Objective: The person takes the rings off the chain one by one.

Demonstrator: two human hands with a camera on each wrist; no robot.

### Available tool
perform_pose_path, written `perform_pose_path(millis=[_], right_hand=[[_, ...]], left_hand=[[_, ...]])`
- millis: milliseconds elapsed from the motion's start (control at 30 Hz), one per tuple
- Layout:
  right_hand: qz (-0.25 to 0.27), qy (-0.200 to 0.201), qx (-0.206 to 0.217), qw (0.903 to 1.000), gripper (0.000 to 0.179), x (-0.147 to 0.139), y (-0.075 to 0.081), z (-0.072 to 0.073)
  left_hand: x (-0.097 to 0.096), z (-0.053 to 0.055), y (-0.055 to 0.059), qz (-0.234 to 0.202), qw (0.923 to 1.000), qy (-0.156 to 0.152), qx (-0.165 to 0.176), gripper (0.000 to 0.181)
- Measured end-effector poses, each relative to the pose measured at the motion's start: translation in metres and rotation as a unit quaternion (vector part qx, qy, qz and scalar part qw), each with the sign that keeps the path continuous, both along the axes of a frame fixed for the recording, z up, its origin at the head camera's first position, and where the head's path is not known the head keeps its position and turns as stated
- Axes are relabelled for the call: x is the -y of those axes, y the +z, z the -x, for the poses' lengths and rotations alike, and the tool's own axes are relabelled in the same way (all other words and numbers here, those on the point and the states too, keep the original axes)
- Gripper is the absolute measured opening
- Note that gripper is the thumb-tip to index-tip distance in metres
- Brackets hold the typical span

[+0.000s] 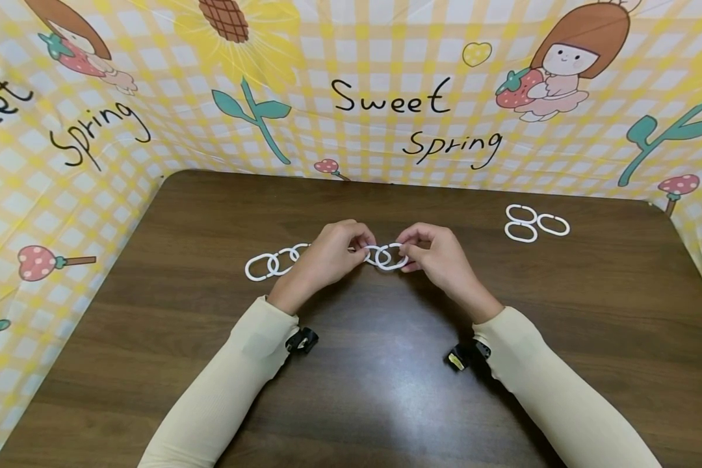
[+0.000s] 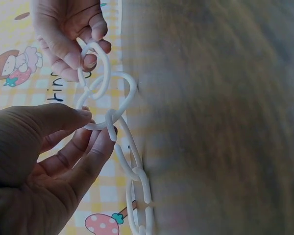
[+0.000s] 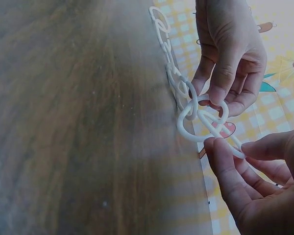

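Head cam: we get bright, sharp pic w/ whitish glare on wood-grain tabletop [image 1: 394, 396] & soft shadows by cream sleeves [image 1: 210, 396]. Wrist cams: dimmer, hazy; we see tabletop grain blurred, gingham backdrop [image 2: 12, 29] washed out, white links [image 2: 133, 90] clearer.

Beneath the left hand [image 1: 330, 257] lies a brown wood-grain table [image 1: 380, 318]; beyond and left of that hand rises yellow-checked cloth [image 1: 374, 49] lettered "Sweet Spring". A pale glare [image 1: 389, 387] shines nearer, to the hand's right.
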State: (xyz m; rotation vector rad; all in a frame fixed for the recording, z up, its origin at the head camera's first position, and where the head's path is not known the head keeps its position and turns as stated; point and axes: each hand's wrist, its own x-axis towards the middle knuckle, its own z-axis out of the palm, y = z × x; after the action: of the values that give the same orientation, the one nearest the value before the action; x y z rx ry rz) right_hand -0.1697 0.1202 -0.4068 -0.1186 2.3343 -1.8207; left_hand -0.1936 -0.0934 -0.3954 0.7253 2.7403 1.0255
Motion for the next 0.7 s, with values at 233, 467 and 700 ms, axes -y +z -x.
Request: perform_pose_path(millis=[233,467,700], right_hand=[[0.007,-0.001,0.013,0.9999,0.015,0.0028,0.0006,0.0018],[-0.007,0.004,0.019,0.9998,0.018,0.0045,0.0023,0.0024],[-0.018,0.007,0.026,0.9995,0.018,0.0062,0.0028,0.0027]], left_hand=[[0.0007,0.0001,-0.0007,-0.004,1.0000,-0.001,-0.006,0.010],[0.0015,-0.0003,0.0002,-0.008,0.9999,-0.006,-0.013,0.010],[0.0011,-0.0009,0.0008,-0.010,0.9998,-0.010,-0.013,0.009]])
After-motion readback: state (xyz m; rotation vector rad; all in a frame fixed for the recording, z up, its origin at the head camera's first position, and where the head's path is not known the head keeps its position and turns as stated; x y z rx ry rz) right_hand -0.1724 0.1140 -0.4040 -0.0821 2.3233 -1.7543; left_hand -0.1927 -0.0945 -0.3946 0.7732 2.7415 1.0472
